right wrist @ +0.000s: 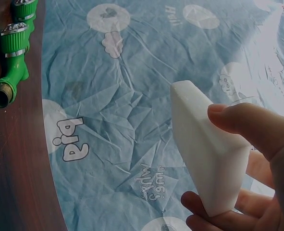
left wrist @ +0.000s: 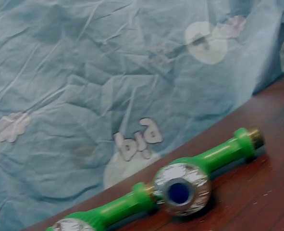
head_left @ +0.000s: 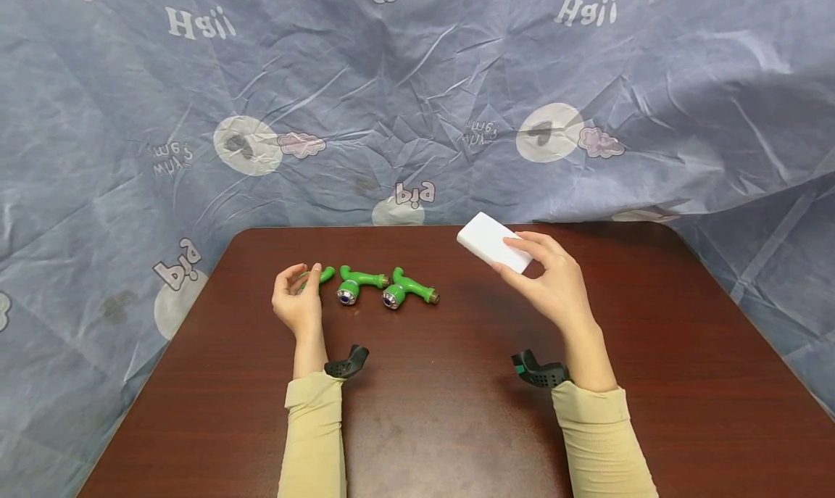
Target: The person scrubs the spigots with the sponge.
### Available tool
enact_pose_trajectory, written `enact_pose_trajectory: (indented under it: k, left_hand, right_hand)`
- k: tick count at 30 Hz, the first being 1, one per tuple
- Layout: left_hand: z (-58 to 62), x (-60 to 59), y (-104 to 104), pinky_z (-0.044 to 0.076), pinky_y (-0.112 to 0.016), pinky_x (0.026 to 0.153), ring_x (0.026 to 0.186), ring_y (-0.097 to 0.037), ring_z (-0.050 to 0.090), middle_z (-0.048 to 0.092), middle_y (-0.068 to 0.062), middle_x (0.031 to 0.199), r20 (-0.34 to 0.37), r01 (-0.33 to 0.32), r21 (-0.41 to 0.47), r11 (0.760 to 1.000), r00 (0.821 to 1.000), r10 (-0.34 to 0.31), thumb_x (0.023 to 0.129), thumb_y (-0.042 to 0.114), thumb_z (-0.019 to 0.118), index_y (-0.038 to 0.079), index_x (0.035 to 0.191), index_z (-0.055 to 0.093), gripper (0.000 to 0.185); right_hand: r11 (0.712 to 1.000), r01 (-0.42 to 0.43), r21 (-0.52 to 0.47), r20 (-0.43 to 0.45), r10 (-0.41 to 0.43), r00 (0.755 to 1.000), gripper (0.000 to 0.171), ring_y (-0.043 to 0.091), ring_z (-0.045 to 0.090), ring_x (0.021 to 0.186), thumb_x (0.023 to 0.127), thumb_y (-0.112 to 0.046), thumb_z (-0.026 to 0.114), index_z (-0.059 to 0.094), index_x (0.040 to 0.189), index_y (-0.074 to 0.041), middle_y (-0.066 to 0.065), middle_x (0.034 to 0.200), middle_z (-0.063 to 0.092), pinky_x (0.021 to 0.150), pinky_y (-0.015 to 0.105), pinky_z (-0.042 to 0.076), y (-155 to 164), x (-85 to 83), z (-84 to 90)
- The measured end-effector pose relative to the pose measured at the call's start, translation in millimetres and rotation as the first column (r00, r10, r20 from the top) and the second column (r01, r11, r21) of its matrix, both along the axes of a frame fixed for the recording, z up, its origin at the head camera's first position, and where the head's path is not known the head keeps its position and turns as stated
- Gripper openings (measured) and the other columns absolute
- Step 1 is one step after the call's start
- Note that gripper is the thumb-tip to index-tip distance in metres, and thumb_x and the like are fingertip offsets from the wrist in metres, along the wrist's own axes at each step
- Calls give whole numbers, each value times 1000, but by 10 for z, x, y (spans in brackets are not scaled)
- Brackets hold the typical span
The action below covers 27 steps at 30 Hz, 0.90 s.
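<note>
I had the white block point(head_left: 491, 241) above the bench point(head_left: 443, 382), the right hand point(head_left: 554, 284) clamping 1 end between its fingers. I judged it light, squashy, easily torn, best pinched gently. Whether the left hand point(head_left: 298, 300) gripped the green tap point(head_left: 327, 274), I couldn't tell.

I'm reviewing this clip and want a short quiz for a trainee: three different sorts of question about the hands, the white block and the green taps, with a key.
1. Count: in the head view, how many green taps lie in full view on the table?
2. Choose: which hand grips the white block? (a) left (b) right
3. True or false: the white block lies flat on the table.

Key:
1. Two; another green piece shows only partly, hidden by the left hand.
2. (b): the right hand holds it between thumb and fingers.
3. False: it is held up, tilted, off the table.
</note>
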State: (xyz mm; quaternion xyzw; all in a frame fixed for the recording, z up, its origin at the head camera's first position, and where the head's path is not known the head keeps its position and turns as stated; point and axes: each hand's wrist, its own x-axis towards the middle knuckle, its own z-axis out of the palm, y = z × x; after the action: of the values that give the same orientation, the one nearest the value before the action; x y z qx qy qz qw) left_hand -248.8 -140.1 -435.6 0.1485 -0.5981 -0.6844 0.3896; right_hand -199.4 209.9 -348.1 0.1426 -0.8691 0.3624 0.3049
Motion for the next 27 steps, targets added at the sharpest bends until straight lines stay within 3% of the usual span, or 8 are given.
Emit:
enact_pose_trajectory:
  k: [7, 12, 19, 23, 27]
  left_hand:
    - [-72, -23, 142, 50, -21, 67, 84, -23, 64, 63, -21, 98, 91, 19, 16, 1000, 996, -20, 76, 7, 78, -8, 97, 64, 30]
    - [-139, -35, 199, 49, -20, 66, 77, -16, 62, 65, -18, 93, 182, 51, 50, 997, 981, -59, 72, 4, 79, -7, 95, 66, 29]
    - [-190, -22, 300, 48, -27, 72, 86, -18, 58, 65, -13, 99, 344, 142, 40, 989, 927, -147, 71, 10, 81, -2, 100, 67, 34]
    - [-210, -20, 336, 46, -37, 78, 94, -26, 55, 63, -16, 106, 405, 157, 2, 988, 903, -144, 67, 8, 83, 0, 103, 65, 41]
    - [-213, -20, 335, 43, -42, 86, 99, -29, 55, 63, -13, 108, 491, 159, -63, 985, 864, -108, 62, 7, 85, 6, 105, 65, 48]
  right_hand:
    - [1000, 0, 14, -4, 0, 1000, 39, 22, 58, 105, 72, -23, 81, 72, 108, -11, 4, 115, 63, 74, 32, 41, 1, -16, -11]
    - [1000, -2, 12, 3, 2, 1000, 39, 22, 58, 105, 72, -23, 81, 72, 108, -11, 4, 115, 63, 76, 33, 41, 5, -15, -13]
    - [1000, -3, 10, 19, 3, 1000, 39, 22, 57, 106, 73, -24, 81, 72, 109, -12, 4, 116, 62, 76, 34, 41, 12, -14, -23]
    - [1000, -6, 10, 22, 6, 1000, 39, 22, 57, 107, 73, -24, 81, 72, 109, -12, 4, 116, 62, 77, 35, 41, 13, -13, -24]
    - [1000, -7, 13, 21, 7, 1000, 39, 22, 57, 106, 73, -25, 81, 72, 109, -12, 3, 115, 62, 76, 34, 41, 14, -14, -21]
